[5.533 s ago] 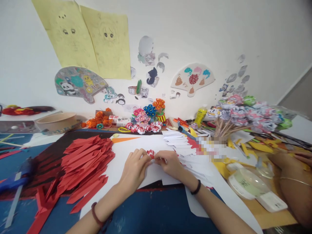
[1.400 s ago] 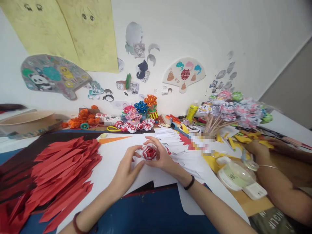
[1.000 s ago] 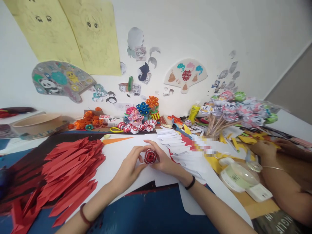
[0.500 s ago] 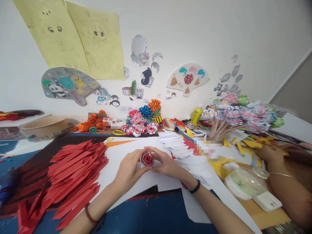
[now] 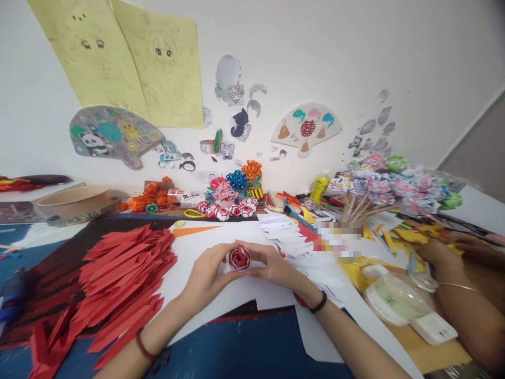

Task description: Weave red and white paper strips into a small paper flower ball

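A small round red-and-white folded paper flower [image 5: 239, 258] is held upright over white paper [image 5: 189, 247], its spiral top facing me. My left hand [image 5: 207, 273] grips its left side, fingertips behind and thumb in front. From the right, my right hand [image 5: 272, 266] closes on the same flower, and the fingertips of both hands nearly meet around it. Left of my hands lies a pile of folded red paper strips [image 5: 122, 268]. Folded white strips [image 5: 280, 231] are spread to the right, behind my right hand.
Finished paper flowers [image 5: 236, 208] line the wall side, with a yellow bottle [image 5: 320, 187] and a bunch of stemmed flowers [image 5: 379, 184]. A clear glue bottle [image 5: 390, 300] stands at right, beside another person's arm [image 5: 457, 295]. A bowl [image 5: 73, 205] is at left.
The view has shifted slightly. Both my hands stay around the flower in nearly the same pose. At right, the other person's hands have moved a little.
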Action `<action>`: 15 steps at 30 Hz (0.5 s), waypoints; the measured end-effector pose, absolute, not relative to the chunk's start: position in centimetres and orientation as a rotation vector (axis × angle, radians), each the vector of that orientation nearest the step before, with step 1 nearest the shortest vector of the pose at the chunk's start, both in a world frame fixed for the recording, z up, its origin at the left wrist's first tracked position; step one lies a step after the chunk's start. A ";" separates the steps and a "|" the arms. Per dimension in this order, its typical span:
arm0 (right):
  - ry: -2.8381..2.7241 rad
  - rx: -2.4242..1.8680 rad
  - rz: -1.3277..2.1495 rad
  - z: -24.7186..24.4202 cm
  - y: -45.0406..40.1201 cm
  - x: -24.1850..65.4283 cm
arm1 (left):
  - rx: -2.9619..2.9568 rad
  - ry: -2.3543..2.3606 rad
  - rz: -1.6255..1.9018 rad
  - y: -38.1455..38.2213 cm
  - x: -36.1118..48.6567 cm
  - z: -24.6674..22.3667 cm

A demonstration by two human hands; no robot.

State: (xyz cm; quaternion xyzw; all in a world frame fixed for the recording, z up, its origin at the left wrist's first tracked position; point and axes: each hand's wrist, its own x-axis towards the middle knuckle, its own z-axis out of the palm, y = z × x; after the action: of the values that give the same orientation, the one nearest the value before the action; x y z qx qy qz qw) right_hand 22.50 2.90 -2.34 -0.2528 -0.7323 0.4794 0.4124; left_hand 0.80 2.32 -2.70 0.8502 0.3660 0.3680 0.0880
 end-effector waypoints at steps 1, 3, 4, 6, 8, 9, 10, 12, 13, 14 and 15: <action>-1.853 -0.632 1.218 -2.2 2.9 22.6 | 2.550 1.081 1.094 2.3 0.7 -2.7; -1.856 -0.644 1.213 -2.0 2.8 22.6 | 2.585 1.066 1.080 2.3 0.6 -2.8; -1.854 -0.656 1.199 -2.0 2.8 22.6 | 2.592 1.066 1.065 2.3 0.6 -2.8; -1.847 -0.680 1.176 -2.1 2.7 22.5 | 2.572 1.083 1.040 2.2 0.6 -2.9; -1.828 -0.695 1.178 -2.3 2.7 22.3 | 2.522 1.094 1.027 2.1 0.6 -3.0; -1.817 -0.699 1.183 -2.4 2.7 22.3 | 2.491 1.088 1.026 2.0 0.7 -2.9; -1.809 -0.699 1.184 -2.5 2.8 22.2 | 2.454 1.076 1.023 1.9 0.8 -2.9; -1.800 -0.693 1.172 -2.7 2.8 22.2 | 2.366 1.040 1.026 1.7 1.0 -2.6; -1.803 -0.691 1.156 -2.8 2.9 22.1 | 2.325 1.020 1.042 1.7 1.1 -2.4; -1.806 -0.691 1.133 -2.8 2.9 22.1 | 2.292 1.001 1.068 1.7 1.1 -2.2; -1.809 -0.697 1.107 -2.9 2.9 22.1 | 2.267 0.986 1.099 1.7 1.1 -2.0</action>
State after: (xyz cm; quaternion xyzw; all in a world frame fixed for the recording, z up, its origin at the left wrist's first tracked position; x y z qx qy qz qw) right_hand 22.12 2.93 -2.87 -0.2805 -0.7281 0.4454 0.4391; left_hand 1.12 1.68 -2.02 0.8182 0.3558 0.3964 0.2164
